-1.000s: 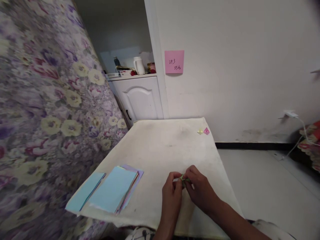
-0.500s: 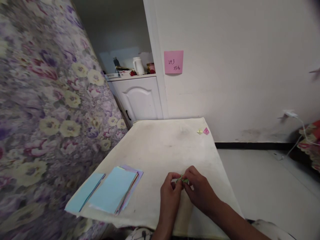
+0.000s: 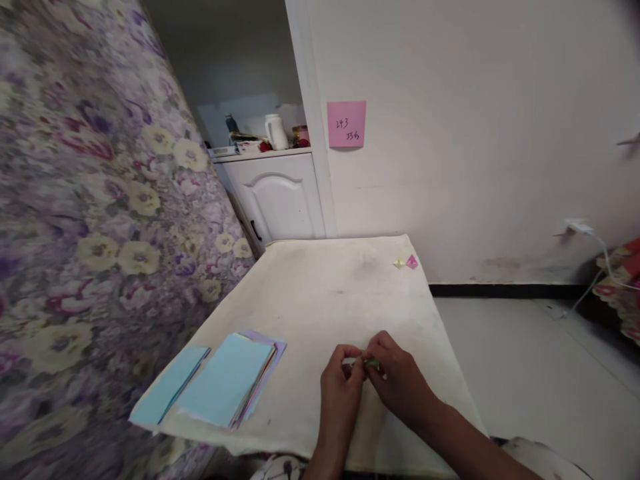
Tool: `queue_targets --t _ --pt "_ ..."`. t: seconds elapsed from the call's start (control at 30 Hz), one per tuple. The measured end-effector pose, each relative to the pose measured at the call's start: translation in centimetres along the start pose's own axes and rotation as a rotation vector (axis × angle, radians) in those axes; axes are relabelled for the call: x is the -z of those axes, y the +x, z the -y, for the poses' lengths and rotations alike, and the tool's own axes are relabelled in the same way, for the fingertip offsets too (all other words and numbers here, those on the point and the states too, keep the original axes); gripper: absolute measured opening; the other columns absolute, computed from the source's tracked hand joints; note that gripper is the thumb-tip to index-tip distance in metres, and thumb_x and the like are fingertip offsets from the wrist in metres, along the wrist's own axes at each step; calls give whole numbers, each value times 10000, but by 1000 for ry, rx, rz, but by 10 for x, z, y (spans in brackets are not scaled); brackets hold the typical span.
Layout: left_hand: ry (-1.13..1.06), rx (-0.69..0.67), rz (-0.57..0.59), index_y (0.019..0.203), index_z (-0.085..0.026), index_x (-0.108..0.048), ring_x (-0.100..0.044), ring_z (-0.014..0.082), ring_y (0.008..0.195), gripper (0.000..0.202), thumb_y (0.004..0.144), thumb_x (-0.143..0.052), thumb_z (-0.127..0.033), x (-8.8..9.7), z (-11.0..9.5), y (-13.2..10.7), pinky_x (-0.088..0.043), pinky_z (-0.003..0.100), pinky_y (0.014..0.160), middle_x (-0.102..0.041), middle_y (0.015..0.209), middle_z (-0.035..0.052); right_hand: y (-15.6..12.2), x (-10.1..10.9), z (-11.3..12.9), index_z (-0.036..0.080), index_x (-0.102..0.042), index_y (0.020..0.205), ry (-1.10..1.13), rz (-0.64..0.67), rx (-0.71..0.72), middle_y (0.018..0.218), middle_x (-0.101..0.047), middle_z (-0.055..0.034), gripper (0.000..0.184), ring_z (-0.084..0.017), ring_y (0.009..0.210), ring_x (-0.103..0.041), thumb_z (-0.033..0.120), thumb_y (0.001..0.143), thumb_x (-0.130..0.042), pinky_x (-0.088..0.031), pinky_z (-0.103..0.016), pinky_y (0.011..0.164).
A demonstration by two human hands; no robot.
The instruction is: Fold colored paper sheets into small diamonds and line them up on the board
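Observation:
My left hand (image 3: pixel 341 390) and my right hand (image 3: pixel 397 377) meet over the near right part of the cream table (image 3: pixel 320 293). Both pinch a small green folded paper (image 3: pixel 369 363) between their fingertips, and most of it is hidden by the fingers. To their left lies a stack of coloured paper sheets (image 3: pixel 227 379), light blue on top, with a separate light blue sheet (image 3: pixel 170 385) beside it at the table's near left edge. Two small folded paper pieces, one yellow (image 3: pixel 399 263) and one pink (image 3: pixel 412 261), rest at the far right corner.
A floral-patterned fabric surface (image 3: pixel 90 220) rises along the left of the table. A pink sticky note (image 3: pixel 346 123) hangs on the white wall behind. A white cabinet (image 3: pixel 275 193) with a jug and jars stands in the back. Bare floor (image 3: pixel 540 387) lies to the right.
My hands have shifted slightly while working the green paper between the fingertips. Everything else on the table stays where it was.

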State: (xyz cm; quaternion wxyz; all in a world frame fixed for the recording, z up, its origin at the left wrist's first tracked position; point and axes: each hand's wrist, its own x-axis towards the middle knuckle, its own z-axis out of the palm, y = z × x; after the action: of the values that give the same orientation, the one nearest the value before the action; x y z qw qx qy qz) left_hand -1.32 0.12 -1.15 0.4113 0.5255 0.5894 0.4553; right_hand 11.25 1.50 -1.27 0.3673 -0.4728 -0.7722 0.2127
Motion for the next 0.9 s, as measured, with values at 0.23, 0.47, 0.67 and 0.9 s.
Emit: queue_targets --t 0.23,0.47,0.67,0.9 --pt "20 -10 25 838 -193 -531 -606 155 601 173 789 -519 -358 0 2 0 -446 229 544 -622 686 -2 -1 1 0 202 -541 767 -171 20 -19 854 -509 15 118 -91 647 -517 97 771 -487 -361 -204 577" --pt "126 -134 -40 973 -188 -564 -599 197 865 226 806 -465 -303 8 8 1 -466 311 759 -619 1020 83 1 -13 -14 200 -600 712 -414 71 -85 866 -533 -26 129 -163 792 -498 154 802 -520 -321 -242 581" --pt "103 -102 -60 975 -190 -565 -620 194 813 238 805 -461 -320 19 10 4 -476 308 723 -650 955 77 1 -29 -25 182 -649 678 -493 130 -118 810 -554 -60 123 -194 809 -475 131 767 -582 -316 -288 653" --pt "76 -48 -5 947 -182 -559 -641 182 727 239 809 -462 -352 24 12 3 -489 295 664 -660 869 67 0 -33 -27 183 -651 696 -525 132 -121 795 -564 -64 146 -206 813 -473 162 800 -552 -281 -309 673"
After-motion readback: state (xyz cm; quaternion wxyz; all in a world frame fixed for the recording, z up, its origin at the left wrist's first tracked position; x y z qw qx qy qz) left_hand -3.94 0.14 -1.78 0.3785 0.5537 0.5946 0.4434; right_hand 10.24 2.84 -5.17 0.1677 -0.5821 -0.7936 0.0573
